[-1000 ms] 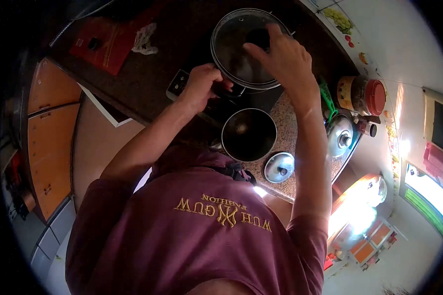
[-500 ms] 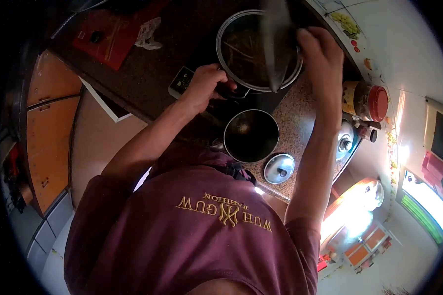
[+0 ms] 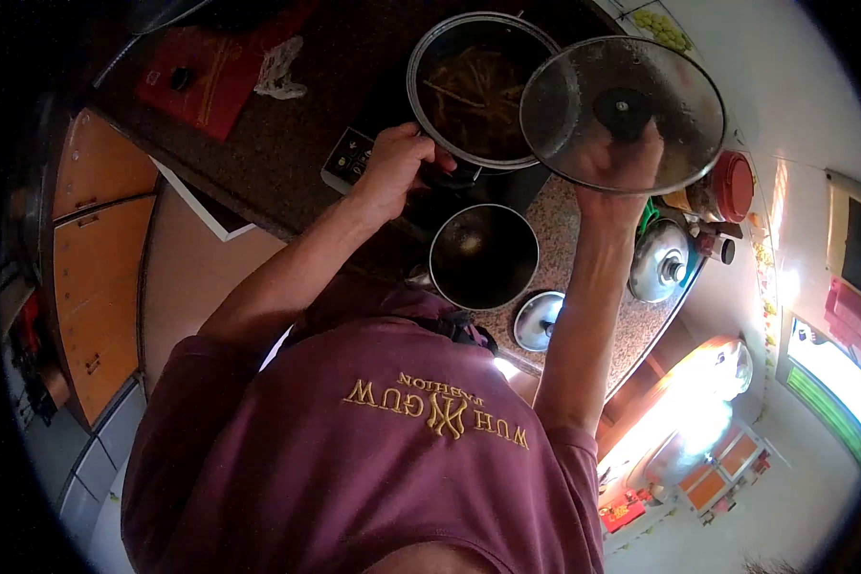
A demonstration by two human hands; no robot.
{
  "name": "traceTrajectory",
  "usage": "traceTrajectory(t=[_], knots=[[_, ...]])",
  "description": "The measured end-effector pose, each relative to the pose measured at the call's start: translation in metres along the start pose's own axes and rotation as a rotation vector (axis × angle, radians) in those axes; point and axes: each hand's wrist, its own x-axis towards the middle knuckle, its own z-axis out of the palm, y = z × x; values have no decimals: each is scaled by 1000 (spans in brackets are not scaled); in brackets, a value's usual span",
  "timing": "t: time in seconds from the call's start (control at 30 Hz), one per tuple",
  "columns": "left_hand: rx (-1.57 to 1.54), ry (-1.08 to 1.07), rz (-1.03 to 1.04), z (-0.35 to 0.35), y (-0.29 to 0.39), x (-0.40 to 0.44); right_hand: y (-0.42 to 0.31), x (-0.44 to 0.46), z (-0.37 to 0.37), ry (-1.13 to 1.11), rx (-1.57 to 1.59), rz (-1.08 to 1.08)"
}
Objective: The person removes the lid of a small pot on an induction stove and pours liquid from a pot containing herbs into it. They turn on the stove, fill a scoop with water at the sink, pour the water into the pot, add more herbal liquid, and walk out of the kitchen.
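A pot (image 3: 419,105) of dark liquid with pale brown strips in it stands uncovered on the cooktop. My left hand (image 3: 392,170) is closed around the pot's black handle (image 3: 461,175). Over the right side of the pot, a clear glass lid (image 3: 684,96) is tilted so that its wet underside faces me. My right hand (image 3: 617,163), seen through the glass, holds this lid by its knob from behind; the fingers are partly blurred by the glass. A smaller dark pan (image 3: 485,256) sits nearer my body, below the pot.
The cooktop's control panel (image 3: 349,158) shows by my left wrist. On the granite counter (image 3: 584,249) are a small lid (image 3: 538,320), a metal lid (image 3: 658,263) and a red-capped jar (image 3: 734,187). A red sheet (image 3: 201,86) and crumpled plastic (image 3: 280,69) lie at the left.
The glass lid was edge-on above the pot; it has swung right and turned its underside to me, showing more of the pot's contents. My left hand has stayed on the pot handle.
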Motion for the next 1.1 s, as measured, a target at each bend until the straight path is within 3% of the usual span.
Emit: traceTrajectory(t=[0.07, 0.27, 0.3, 0.37, 0.63, 0.7, 0.77, 1.1], knots=[[-71, 50, -28, 4, 6, -3, -1, -6, 4, 3, -48, -20], [-29, 58, -16, 7, 10, -5, -48, -39, -4, 160, -438, -491], [-30, 52, -21, 6, 6, -3, -58, -50, -18, 285, -755, -561], [-99, 21, 76, 2, -4, 3, -66, -63, -40, 422, -1078, -625], [-100, -23, 83, -2, 3, 4, -31, -79, -108, 432, -1589, -427], [-102, -8, 84, -3, 3, 5, -18, -80, -111, 408, -1738, -459], [-103, -43, 105, -9, 1, 8, -11, -80, -110, 378, -1730, -373], [-84, -22, 126, -30, 8, -3, 13, -72, -133, 376, -1765, -350]])
